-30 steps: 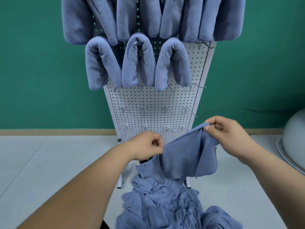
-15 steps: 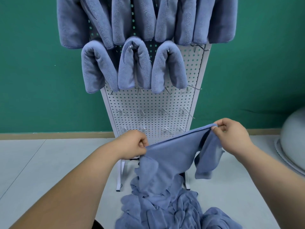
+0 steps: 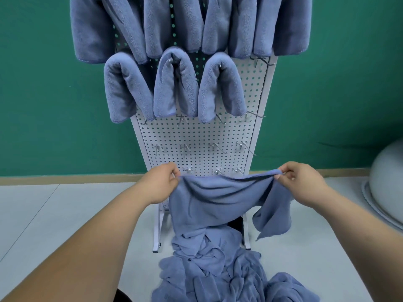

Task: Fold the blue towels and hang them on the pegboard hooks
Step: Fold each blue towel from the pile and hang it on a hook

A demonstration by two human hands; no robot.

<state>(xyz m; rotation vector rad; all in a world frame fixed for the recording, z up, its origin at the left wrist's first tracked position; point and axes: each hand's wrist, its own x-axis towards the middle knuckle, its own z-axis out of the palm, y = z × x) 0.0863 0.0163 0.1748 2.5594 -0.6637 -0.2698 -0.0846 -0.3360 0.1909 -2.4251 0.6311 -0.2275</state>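
Blue towel (image 3: 218, 199) hangs stretched above the pile (image 3: 218, 271); your left hand (image 3: 161, 184) and right hand (image 3: 303, 182) pinch its top corners, fingers (image 3: 288, 171) curled tight.

Top towels (image 3: 281, 25) cut off above, grey tub (image 3: 388, 179) cropped at right
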